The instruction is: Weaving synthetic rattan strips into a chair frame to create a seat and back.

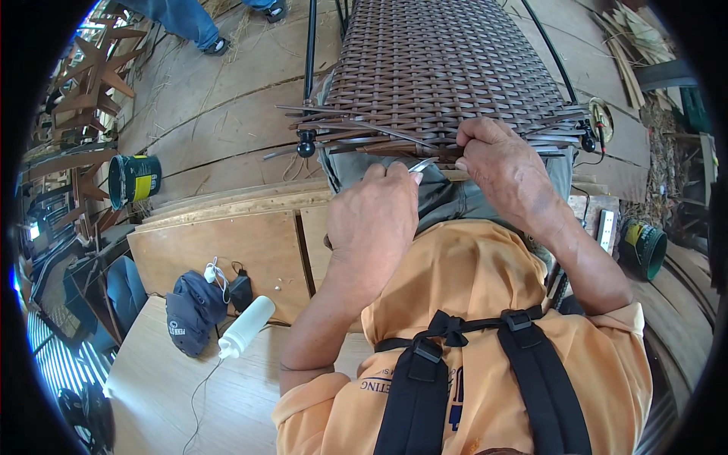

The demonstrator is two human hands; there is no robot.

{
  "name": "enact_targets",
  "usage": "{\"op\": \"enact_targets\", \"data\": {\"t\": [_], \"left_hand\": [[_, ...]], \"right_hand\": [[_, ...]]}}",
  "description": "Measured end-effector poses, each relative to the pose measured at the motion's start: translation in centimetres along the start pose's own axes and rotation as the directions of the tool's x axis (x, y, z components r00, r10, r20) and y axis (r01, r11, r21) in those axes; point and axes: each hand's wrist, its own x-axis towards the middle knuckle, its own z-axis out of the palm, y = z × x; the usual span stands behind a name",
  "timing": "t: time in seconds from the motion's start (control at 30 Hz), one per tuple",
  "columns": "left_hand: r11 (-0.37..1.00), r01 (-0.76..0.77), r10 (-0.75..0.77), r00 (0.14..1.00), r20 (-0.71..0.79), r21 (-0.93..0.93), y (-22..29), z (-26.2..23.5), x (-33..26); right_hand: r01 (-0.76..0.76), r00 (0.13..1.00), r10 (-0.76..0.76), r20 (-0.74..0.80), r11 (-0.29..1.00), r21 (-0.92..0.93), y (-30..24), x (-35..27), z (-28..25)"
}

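A panel of brown woven wicker (447, 64) on a black metal frame (310, 53) reaches over my lap, its near edge bristling with loose strands (356, 127). My left hand (373, 224) is closed round a small silver-bladed hand tool (422, 164); the palm hides most of it, so its exact kind is unclear. The blade points toward the panel's near edge. Just right of the blade, my right hand (509, 171) pinches at that edge, fingers curled, apparently on a brown wicker strand whose end is mostly covered by the fingertips.
On the wooden bench to my left lie a dark blue cap (193, 311), a white squeeze bottle (247, 326) and a white cable (218, 274). Dark green buckets (117, 182) stand on both sides. A white power strip (606, 229) lies at right. Another person's leg (182, 23) shows far left.
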Motion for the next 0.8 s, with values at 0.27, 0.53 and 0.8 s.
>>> {"op": "enact_targets", "data": {"t": [0.27,0.53,0.8], "left_hand": [[0.991,0.006,-0.017,0.996,0.088,0.132,1.2,-1.4,0.5],[0.981,-0.011,-0.025,0.983,0.181,0.196,2.2,-2.6,1.5],[0.976,-0.198,0.167,0.948,0.272,0.087,1.1,-4.0,2.8]], "right_hand": [[0.038,0.998,-0.035,-0.053,0.998,0.042,0.4,-0.5,0.5],[0.036,0.999,-0.031,-0.043,0.991,0.127,0.4,-0.6,0.1],[0.034,0.999,-0.034,0.012,0.999,-0.009,0.2,-0.3,0.4]]}}
